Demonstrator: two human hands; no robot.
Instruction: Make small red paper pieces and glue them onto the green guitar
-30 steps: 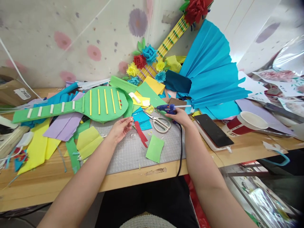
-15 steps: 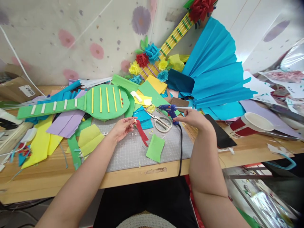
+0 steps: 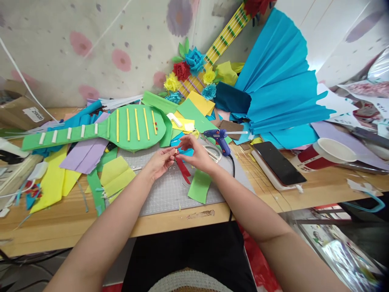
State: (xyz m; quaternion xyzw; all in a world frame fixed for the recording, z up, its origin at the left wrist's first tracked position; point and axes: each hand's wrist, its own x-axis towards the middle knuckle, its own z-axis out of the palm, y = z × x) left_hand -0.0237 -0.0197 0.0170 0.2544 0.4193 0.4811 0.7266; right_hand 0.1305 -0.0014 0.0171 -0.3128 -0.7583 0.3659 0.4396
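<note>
My left hand [image 3: 160,164] pinches a small cream-coloured piece [image 3: 176,151] between thumb and fingertips, over the grey cutting mat [image 3: 158,198]. A red paper strip [image 3: 183,172] hangs down just below the fingertips. My right hand [image 3: 196,154] meets the left one there, its fingers curled and its thumb at the strip's upper end; the exact grip is partly hidden. Behind the right hand lie the scissors [image 3: 214,153], mostly covered, and the blue glue gun [image 3: 221,140] with a white stick in its back. A green paper piece [image 3: 199,187] lies below the right wrist.
A green paper-covered lute shape [image 3: 133,129] lies at the left. Yellow paper [image 3: 50,182] and purple paper [image 3: 83,158] lie near it. At the right are a phone [image 3: 279,162], a paper cup [image 3: 323,156] and a blue pleated paper fan [image 3: 279,81]. The glue gun's cord crosses the table edge.
My right hand has left the glue gun, which stays on the mat, and has moved left to my left hand. The left hand keeps its pinch in nearly the same place.
</note>
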